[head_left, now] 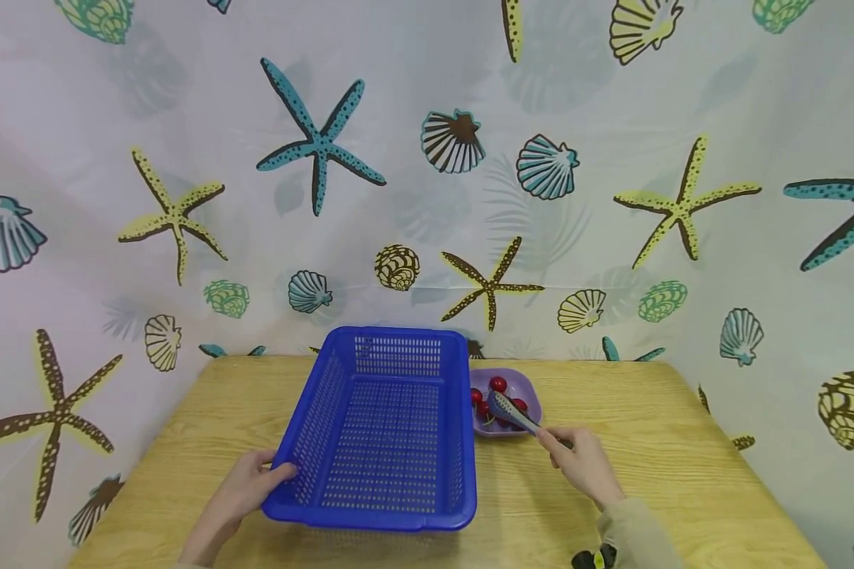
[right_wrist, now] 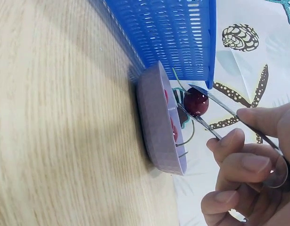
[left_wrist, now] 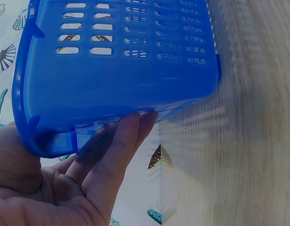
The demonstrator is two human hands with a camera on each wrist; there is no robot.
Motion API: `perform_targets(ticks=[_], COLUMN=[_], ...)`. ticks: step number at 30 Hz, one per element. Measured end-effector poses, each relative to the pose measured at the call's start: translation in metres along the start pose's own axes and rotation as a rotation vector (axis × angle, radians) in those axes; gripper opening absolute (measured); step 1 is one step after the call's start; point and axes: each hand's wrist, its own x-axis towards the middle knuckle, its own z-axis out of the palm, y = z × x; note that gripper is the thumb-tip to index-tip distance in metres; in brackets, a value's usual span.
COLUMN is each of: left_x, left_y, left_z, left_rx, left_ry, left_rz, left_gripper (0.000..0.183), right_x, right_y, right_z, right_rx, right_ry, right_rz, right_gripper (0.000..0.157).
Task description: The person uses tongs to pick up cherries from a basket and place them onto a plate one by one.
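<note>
My left hand point(head_left: 245, 486) grips the near left corner of a blue plastic basket point(head_left: 368, 519), thumb over the rim and fingers against the outer wall, as the left wrist view shows. To the right of the basket is a purple bowl point(head_left: 532, 395) with several red cherries point(head_left: 497, 384) in it. My right hand point(head_left: 580, 462) holds metal tongs point(head_left: 523, 419), reaching over the bowl from its near right side. In the right wrist view a dark red cherry point(right_wrist: 196, 101) with a green stem sits between the tong tips, above the bowl's rim.
The wooden table point(head_left: 612, 411) runs back to a white cloth point(head_left: 427, 213) printed with starfish and shells, which also hangs along both sides. The basket stands close against the bowl's left side. A dark object with a yellow part point(head_left: 595, 558) shows by the right sleeve.
</note>
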Motion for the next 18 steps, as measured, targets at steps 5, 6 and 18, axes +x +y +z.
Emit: perform_targets(ticks=[5, 6, 18], left_x=[-0.001, -0.0009, -0.001], left_y=[-0.0003, -0.0004, -0.001], left_z=[0.0001, 0.0003, 0.0009], left_rx=[0.002, 0.004, 0.006], left_ry=[0.004, 0.006, 0.015], left_rz=[-0.009, -0.009, -0.012], left_gripper=[0.046, 0.046, 0.046], right_x=[0.0004, 0.0004, -0.0035], right_y=[0.0001, 0.0003, 0.0048], right_z=[0.0059, 0.0063, -0.0018], right_rx=[-0.022, -0.023, 0.003], right_ry=[0.003, 0.004, 0.048], right_rz=[0.02, 0.023, 0.031], right_gripper=[0.037, 0.038, 0.049])
